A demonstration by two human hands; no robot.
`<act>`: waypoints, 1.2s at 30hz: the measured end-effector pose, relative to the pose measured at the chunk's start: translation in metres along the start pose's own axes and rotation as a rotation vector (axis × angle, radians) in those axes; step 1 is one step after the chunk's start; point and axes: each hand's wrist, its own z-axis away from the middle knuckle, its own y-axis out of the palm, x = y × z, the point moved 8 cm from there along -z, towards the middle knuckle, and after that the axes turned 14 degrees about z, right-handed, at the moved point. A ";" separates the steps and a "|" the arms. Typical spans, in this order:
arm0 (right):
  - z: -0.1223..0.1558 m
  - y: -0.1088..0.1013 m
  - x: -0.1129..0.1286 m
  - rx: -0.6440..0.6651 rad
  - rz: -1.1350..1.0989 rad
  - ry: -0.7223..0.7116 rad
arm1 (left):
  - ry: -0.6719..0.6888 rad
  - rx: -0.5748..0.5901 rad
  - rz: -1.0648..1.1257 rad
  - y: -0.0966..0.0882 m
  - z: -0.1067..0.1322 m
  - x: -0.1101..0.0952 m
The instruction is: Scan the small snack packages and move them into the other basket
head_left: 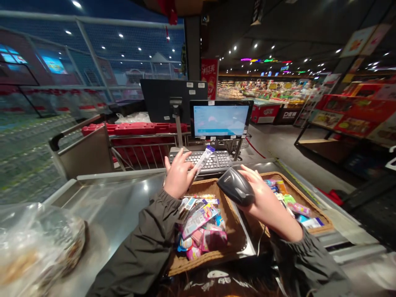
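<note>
My left hand [178, 175] is over the front of the black keyboard [221, 160], fingers partly stretched out. A slim white packet with a purple end [204, 158] is pinched at its lower end by the thumb side of that hand, and it tilts up to the right. My right hand [258, 194] is wrapped round a black barcode scanner [236, 186], whose head points left towards the packet. Beneath my hands, one wicker basket [230, 206] contains several small colourful packets [201, 220]. To the right, another wicker basket [324, 220] holds more small packaged goods [297, 206].
A lit monitor [221, 119] stands behind the keyboard, beside a dark screen [165, 101] seen from its back. Clear plastic bags [34, 243] with goods lie on the metal counter [123, 198] at left. Beyond are a metal cart [142, 150] and shop shelves [355, 111].
</note>
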 end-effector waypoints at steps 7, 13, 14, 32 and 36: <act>-0.004 0.008 0.010 0.029 0.013 -0.004 | 0.002 0.005 0.017 -0.004 0.005 0.010; -0.004 0.010 0.012 0.038 0.009 0.007 | -0.013 0.018 0.032 -0.002 0.006 0.017; -0.004 0.010 0.012 0.036 0.008 0.009 | -0.020 0.023 0.034 -0.001 0.006 0.018; 0.009 0.030 0.001 0.109 -0.039 0.022 | -0.080 0.133 0.038 0.028 0.009 0.030; 0.014 0.034 -0.007 0.117 -0.055 0.051 | -0.089 0.150 -0.008 0.038 0.013 0.037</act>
